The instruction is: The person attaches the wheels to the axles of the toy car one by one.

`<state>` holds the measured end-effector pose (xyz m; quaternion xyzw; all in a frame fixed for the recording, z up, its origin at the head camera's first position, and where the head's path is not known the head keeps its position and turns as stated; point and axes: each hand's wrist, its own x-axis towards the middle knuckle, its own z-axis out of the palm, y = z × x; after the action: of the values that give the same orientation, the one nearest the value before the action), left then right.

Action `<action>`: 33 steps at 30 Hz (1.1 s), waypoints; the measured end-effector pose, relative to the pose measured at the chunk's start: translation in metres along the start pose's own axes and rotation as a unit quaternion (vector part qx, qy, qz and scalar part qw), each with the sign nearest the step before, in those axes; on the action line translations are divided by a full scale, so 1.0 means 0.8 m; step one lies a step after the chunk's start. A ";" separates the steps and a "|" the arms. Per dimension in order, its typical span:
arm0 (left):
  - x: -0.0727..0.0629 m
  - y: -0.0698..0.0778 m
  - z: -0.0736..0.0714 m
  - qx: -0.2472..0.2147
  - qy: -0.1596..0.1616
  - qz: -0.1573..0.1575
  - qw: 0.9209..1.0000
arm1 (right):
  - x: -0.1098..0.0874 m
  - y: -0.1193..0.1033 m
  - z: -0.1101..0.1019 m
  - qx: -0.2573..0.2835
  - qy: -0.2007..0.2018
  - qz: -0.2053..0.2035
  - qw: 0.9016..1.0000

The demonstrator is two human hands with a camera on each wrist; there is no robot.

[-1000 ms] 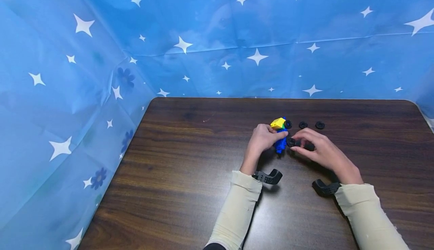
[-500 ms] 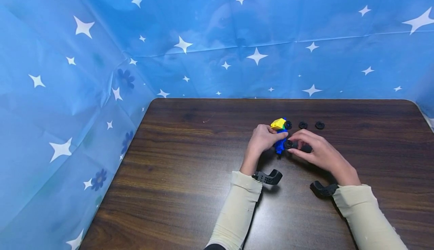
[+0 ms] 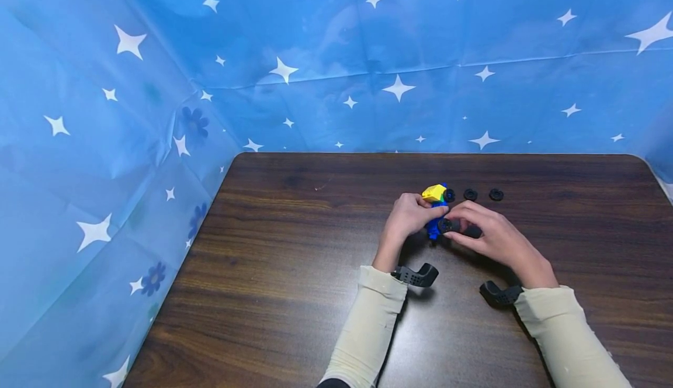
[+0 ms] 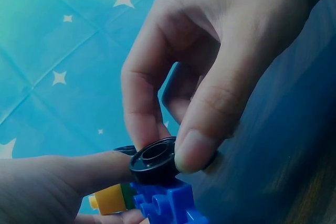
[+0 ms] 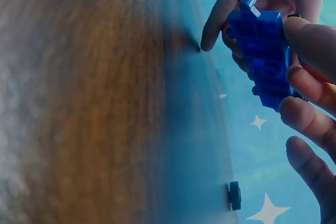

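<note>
My left hand (image 3: 409, 215) grips a toy vehicle built of blocks, with a blue base (image 5: 260, 51), a yellow block (image 3: 433, 193) and a bit of green at the far end. A black wheel (image 3: 449, 195) sits at that end's right side. With thumb and fingertips, my right hand (image 3: 491, 230) pinches another black wheel (image 4: 152, 163) against the right side of the base's near end. Whether it is seated on the axle is hidden. In the right wrist view, the underside of the base faces the camera.
Two loose black wheels, one nearer (image 3: 470, 194) and one farther right (image 3: 496, 194), lie beyond the right hand on the brown wooden table (image 3: 294, 248). A blue curtain with white stars (image 3: 336, 55) hangs behind the table and along its left.
My right hand has moved slightly left, bringing the pinched wheel from beside the blue base up against it. The left hand holds its place; the vehicle shifts very slightly.
</note>
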<state>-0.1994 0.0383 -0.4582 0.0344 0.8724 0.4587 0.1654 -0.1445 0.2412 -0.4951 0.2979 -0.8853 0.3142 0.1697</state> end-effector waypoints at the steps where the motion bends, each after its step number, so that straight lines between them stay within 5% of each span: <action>1: 0.000 0.000 0.000 -0.001 0.000 0.001 1.000 | 0.000 0.000 0.000 -0.002 -0.001 0.001 1.000; 19: 0.000 0.004 0.002 -0.020 0.019 0.009 1.000 | 0.005 -0.002 -0.003 -0.039 -0.013 -0.025 0.999; 33: 0.002 0.004 0.017 -0.053 0.079 0.032 0.995 | 0.006 -0.008 -0.004 -0.053 0.012 -0.020 0.998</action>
<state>-0.1963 0.0512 -0.4635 0.0178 0.8558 0.5103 0.0830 -0.1436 0.2375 -0.4877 0.3019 -0.8926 0.2667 0.2024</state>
